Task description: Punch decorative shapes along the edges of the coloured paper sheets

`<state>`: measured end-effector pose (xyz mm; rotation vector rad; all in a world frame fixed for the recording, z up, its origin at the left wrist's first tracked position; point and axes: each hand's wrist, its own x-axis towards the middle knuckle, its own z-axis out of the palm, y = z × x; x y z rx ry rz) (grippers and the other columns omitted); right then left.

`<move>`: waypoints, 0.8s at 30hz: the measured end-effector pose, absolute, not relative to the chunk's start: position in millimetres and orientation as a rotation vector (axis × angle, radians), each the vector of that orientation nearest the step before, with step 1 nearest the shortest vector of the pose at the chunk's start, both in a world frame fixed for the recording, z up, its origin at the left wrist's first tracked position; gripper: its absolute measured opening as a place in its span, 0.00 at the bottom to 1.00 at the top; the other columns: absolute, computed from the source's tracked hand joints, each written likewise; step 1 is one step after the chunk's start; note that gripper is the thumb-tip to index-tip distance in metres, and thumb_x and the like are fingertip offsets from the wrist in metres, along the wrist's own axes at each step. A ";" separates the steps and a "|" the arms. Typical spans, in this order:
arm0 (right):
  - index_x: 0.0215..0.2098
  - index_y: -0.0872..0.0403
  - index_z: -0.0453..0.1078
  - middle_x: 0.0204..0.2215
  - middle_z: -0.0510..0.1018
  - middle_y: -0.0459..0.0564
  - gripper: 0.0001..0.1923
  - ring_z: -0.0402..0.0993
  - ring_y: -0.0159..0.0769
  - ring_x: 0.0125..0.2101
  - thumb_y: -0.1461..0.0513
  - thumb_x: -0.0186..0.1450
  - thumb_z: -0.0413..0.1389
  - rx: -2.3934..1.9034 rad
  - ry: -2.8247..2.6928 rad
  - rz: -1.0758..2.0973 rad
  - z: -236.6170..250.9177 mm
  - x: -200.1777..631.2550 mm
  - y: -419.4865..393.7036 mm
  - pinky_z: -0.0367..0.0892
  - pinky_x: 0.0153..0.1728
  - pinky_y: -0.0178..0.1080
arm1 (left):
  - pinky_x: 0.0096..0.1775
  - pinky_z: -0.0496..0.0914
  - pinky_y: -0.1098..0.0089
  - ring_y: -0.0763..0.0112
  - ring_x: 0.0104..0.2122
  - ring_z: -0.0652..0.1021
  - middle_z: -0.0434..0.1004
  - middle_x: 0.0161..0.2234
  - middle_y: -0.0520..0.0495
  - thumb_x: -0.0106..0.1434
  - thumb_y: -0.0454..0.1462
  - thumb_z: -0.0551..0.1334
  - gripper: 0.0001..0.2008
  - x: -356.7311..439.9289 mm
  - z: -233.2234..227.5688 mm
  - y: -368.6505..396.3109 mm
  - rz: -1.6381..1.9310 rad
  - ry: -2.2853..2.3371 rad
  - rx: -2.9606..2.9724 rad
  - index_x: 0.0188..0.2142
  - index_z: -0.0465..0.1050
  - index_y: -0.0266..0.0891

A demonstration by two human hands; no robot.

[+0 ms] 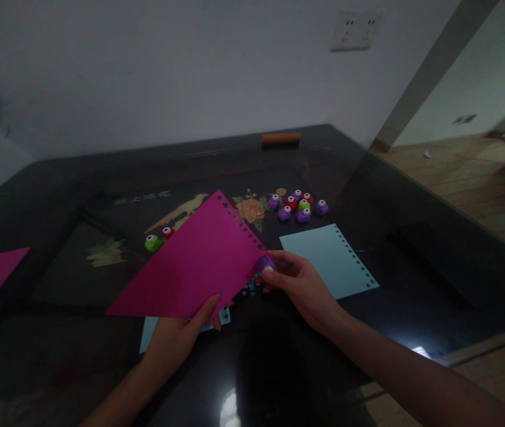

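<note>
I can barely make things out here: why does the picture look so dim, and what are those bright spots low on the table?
Head view: the room is dimly lit, so the dark glossy table swallows detail; the bright spots are glare reflected in its surface. The far left edge is blurred, and straight lines bend toward the corners. The pink paper and the right hand on a purple punch stay fairly clear.

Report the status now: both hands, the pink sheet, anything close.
Left hand holds pink sheet by lower edge. Right hand pinches purple punch on sheet's edge. Blue sheet lies beside.
</note>
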<state>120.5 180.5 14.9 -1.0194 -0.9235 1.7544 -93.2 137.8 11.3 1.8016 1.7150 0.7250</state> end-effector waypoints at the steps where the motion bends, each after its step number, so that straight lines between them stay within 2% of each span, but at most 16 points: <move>1: 0.37 0.53 0.73 0.29 0.78 0.46 0.17 0.71 0.32 0.28 0.61 0.49 0.66 -1.018 -0.924 1.757 14.7 120.6 180.5 0.65 0.30 0.37 | 0.45 0.70 0.62 0.62 0.30 0.79 0.79 0.22 0.50 0.59 0.49 0.55 0.21 -93.1 11.3 137.9 0.724 1.719 1.807 0.14 0.71 0.45; 10: 0.37 0.53 0.73 0.29 0.78 0.45 0.18 0.72 0.31 0.29 0.61 0.48 0.66 -1.038 -0.918 1.747 12.8 119.6 180.0 0.66 0.29 0.35 | 0.46 0.69 0.60 0.61 0.30 0.79 0.79 0.22 0.50 0.60 0.50 0.53 0.23 -92.6 12.0 137.1 0.689 1.721 1.800 0.14 0.71 0.45; 24: 0.37 0.53 0.73 0.30 0.78 0.46 0.18 0.71 0.31 0.29 0.61 0.47 0.67 -1.036 -0.905 1.735 10.9 119.5 180.7 0.65 0.30 0.36 | 0.46 0.67 0.64 0.62 0.31 0.78 0.79 0.23 0.52 0.60 0.50 0.53 0.23 -93.9 10.7 136.1 0.688 1.722 1.814 0.15 0.71 0.44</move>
